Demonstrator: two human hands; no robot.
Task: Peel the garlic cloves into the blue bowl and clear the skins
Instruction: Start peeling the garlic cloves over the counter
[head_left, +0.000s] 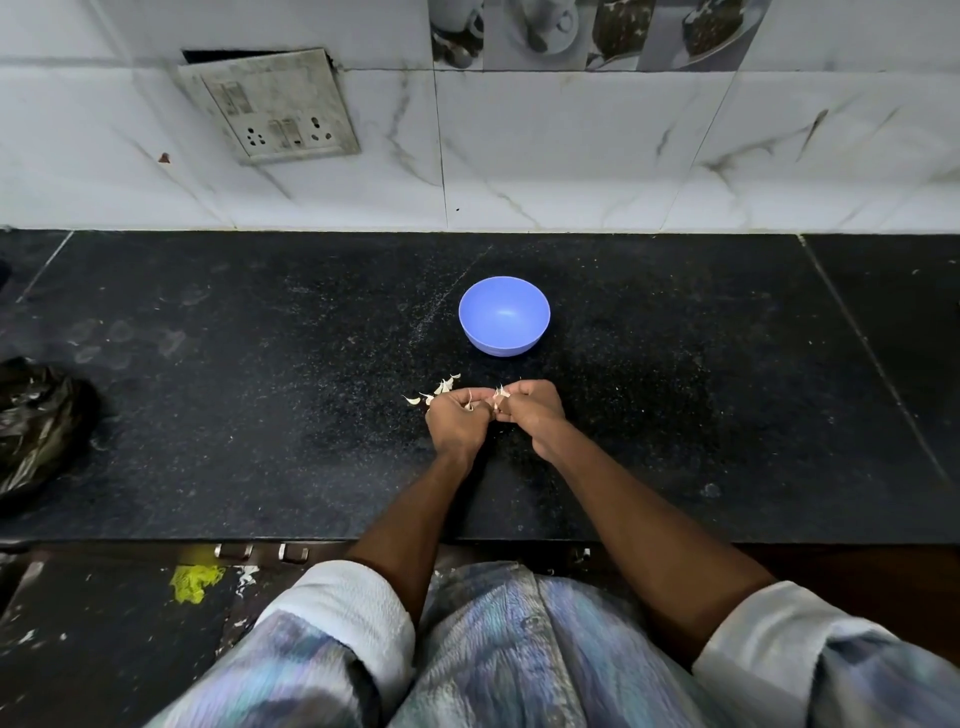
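Both hands met knuckle to knuckle over the black counter (208, 415), the left hand (457, 418) and right hand (530, 410) each pinching the garlic clove (497, 397), while the empty blue bowl (504, 315) sat straight ahead, slightly nearer the right.

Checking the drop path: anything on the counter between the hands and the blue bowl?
Nothing visible. Bare counter separates the left hand and right hand from the blue bowl; loose skins lie off to the left.
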